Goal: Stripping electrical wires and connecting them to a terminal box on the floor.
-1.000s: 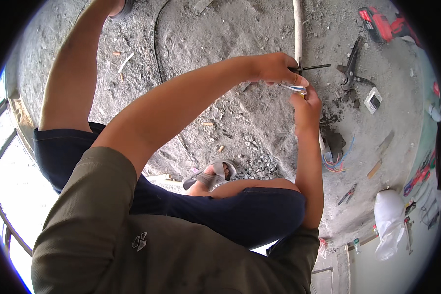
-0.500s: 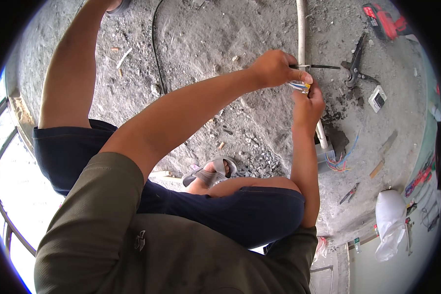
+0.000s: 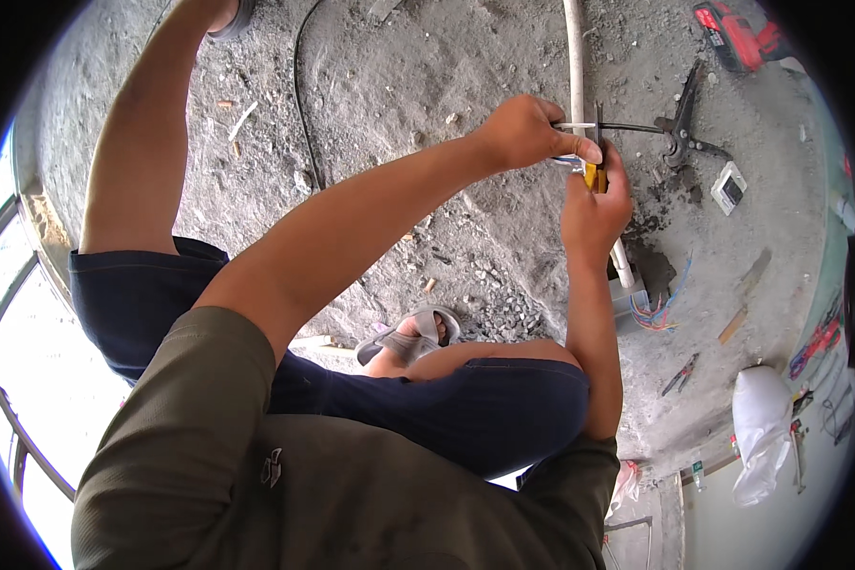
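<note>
My left hand (image 3: 524,133) is closed, pinching a thin cable (image 3: 627,127) that shows white near the fingers and black farther right. A few blue and white wires (image 3: 566,162) stick out beneath its fingertips. Just below and to the right, my right hand (image 3: 597,211) grips a small yellow-handled tool (image 3: 595,178); its dark narrow end crosses the cable. Whether that end is jaws or a blade is not clear. Both hands nearly touch, over a pale conduit pipe (image 3: 576,57).
Dark long-handled cutters (image 3: 679,138) lie right of the cable. Near them are a white switch plate (image 3: 729,189) and a red power tool (image 3: 733,38). Coloured wires (image 3: 657,313) spill from a grey box (image 3: 625,302) at the pipe's end. Pliers (image 3: 679,374) and a white sack (image 3: 761,432) are lower right.
The yellow-handled tool has turned upright, and its dark end now shows across the cable. My right hand has shifted slightly; my left keeps its pinch.
</note>
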A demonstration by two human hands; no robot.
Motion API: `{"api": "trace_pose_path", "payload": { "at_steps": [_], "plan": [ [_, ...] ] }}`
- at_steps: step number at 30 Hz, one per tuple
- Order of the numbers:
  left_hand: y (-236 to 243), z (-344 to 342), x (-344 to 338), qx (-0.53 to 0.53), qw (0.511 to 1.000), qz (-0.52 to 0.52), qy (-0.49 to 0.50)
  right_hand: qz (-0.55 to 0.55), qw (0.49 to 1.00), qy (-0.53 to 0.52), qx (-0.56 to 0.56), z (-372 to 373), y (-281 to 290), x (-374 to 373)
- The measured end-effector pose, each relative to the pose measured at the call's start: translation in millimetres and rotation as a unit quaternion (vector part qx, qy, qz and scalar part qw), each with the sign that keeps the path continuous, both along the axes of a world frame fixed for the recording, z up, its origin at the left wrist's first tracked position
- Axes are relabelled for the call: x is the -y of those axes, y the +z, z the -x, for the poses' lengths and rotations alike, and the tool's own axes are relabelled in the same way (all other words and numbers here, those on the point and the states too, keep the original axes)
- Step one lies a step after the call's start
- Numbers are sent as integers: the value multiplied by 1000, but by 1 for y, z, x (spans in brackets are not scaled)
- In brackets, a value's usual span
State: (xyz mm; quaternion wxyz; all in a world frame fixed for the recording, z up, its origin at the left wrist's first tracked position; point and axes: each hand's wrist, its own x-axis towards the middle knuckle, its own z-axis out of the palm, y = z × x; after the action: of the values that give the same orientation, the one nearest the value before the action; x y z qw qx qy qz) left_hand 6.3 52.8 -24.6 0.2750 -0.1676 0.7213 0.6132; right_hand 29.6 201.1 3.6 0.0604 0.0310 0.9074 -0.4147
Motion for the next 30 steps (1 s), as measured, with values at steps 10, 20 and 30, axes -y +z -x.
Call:
{"api": "trace_pose_path", "payload": {
  "at_steps": [10, 20, 30],
  "plan": [
    [21, 17, 20, -30, 994, -92, -55, -38, 995, 86, 21, 16, 20, 0],
    [41, -8, 24, 91, 983, -62, 144, 151, 987, -40, -20, 66, 111, 0],
    [37, 17, 93, -3, 989, 108, -105, -292, 694, 593, 286, -56, 115, 60]
  ]
}}
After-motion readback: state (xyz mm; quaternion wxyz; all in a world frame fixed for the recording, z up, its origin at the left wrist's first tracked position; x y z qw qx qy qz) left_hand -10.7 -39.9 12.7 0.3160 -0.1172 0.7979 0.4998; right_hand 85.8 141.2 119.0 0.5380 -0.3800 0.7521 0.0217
